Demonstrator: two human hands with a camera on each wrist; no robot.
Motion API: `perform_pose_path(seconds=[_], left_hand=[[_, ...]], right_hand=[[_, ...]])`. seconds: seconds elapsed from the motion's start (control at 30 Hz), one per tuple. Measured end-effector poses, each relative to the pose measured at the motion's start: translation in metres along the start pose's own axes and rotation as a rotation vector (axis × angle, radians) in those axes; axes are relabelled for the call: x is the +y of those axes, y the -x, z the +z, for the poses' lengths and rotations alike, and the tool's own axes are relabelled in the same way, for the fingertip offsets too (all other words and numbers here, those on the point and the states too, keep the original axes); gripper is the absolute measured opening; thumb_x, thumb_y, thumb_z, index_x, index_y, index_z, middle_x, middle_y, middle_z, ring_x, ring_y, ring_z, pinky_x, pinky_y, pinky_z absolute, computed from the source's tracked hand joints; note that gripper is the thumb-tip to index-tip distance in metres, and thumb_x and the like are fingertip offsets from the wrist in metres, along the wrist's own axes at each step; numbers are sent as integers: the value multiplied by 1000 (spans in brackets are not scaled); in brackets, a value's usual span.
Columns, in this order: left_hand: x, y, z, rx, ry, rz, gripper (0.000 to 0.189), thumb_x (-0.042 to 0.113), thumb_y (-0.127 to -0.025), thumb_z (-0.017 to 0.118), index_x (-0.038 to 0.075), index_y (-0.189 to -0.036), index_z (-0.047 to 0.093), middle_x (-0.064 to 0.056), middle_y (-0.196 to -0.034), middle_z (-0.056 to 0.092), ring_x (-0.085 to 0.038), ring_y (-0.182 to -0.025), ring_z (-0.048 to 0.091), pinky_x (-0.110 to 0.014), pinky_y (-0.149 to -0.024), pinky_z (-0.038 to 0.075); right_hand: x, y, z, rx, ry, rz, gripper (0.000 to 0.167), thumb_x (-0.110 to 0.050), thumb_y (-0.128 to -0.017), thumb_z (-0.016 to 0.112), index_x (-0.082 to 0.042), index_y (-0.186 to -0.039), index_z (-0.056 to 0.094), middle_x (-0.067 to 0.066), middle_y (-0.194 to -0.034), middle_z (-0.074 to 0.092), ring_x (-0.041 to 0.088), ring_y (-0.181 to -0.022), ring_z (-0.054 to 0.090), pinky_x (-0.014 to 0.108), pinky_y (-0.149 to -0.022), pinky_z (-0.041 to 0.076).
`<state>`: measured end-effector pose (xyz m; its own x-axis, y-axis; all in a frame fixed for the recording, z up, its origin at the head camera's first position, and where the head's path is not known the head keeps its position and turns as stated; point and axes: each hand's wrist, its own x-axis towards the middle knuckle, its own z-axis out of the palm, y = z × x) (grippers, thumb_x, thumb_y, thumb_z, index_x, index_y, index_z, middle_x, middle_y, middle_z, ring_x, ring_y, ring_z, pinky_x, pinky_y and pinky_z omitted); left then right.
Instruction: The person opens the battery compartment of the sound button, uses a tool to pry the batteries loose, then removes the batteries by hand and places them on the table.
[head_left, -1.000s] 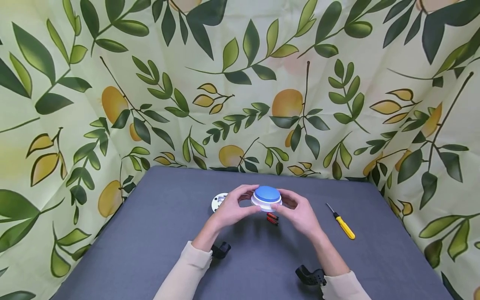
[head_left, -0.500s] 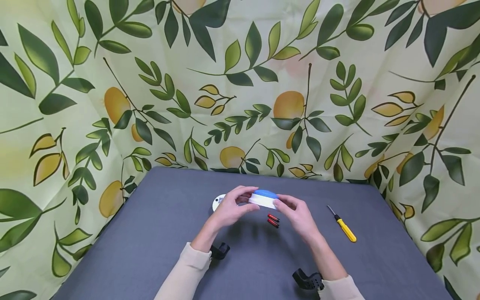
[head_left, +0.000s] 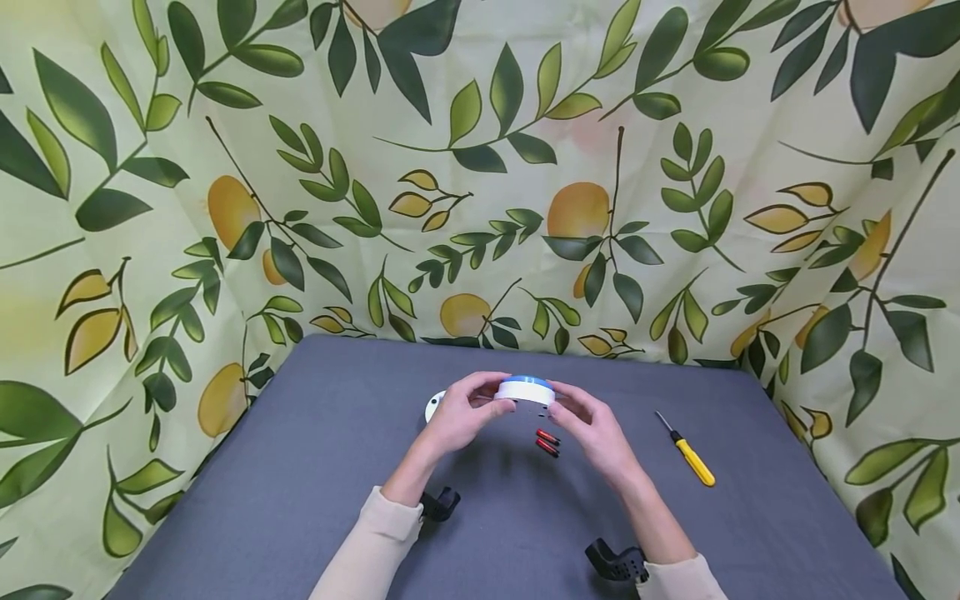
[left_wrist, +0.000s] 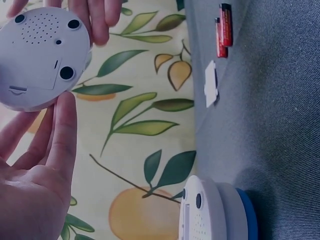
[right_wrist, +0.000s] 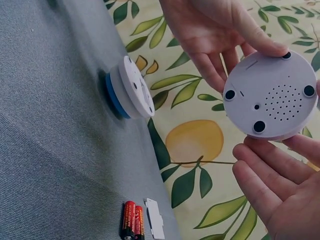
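Observation:
A round white sound button (head_left: 527, 390) with a blue domed top is held in the air between both hands. My left hand (head_left: 463, 414) grips its left edge, and my right hand (head_left: 592, 421) grips the right edge. Its underside faces the wrist cameras: in the left wrist view the held sound button (left_wrist: 42, 57) shows dark round feet, speaker holes and a fitted battery cover. A second, similar button (right_wrist: 131, 89) lies blue side down on the table, its battery recess uncovered; in the head view my left hand partly hides it.
Two red AAA batteries (head_left: 547, 442) lie below the held button, with a loose white battery cover (right_wrist: 154, 218) beside them. A yellow-handled screwdriver (head_left: 693, 460) rests to the right on the grey table (head_left: 352, 467). Leaf-patterned fabric (head_left: 502, 167) stands behind.
The held button has tipped back: its blue top faced the head camera earlier, and now its white side and underside face it. Both hands keep their grip in nearly the same place.

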<state>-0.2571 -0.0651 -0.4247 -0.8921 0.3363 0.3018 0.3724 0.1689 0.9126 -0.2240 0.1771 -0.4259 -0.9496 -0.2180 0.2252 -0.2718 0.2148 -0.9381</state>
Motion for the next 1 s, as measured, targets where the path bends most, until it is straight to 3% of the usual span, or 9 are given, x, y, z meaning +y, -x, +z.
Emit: perform_pose_path(seconds=[0.2,0.67,1.0], left_hand=[[0,0,0,1,15,13,45,23,-91,78,7,-131,66,-8,-116,68,-20,-103,67,-31,-91,53],[0,0,0,-13,29,-5,44,24,-91,78,8,-130,66,-7,-117,68,-19,-105,65,-30,-91,53],[-1,1,0,-53,93,30,48,8,-88,80,6,-133,63,-11,-119,64,-25,-106,64,-31,-93,53]], right_hand=[[-1,0,2,14,40,9,50,-23,-98,70,-8,-144,56,16,-127,65,31,-116,63,30,-92,51],[3,0,4,41,28,-19,49,-18,-94,74,-6,-139,57,16,-121,67,28,-108,65,26,-89,52],[4,0,5,31,3,-10,47,-17,-95,73,-3,-137,56,16,-122,69,29,-110,67,25,-88,52]])
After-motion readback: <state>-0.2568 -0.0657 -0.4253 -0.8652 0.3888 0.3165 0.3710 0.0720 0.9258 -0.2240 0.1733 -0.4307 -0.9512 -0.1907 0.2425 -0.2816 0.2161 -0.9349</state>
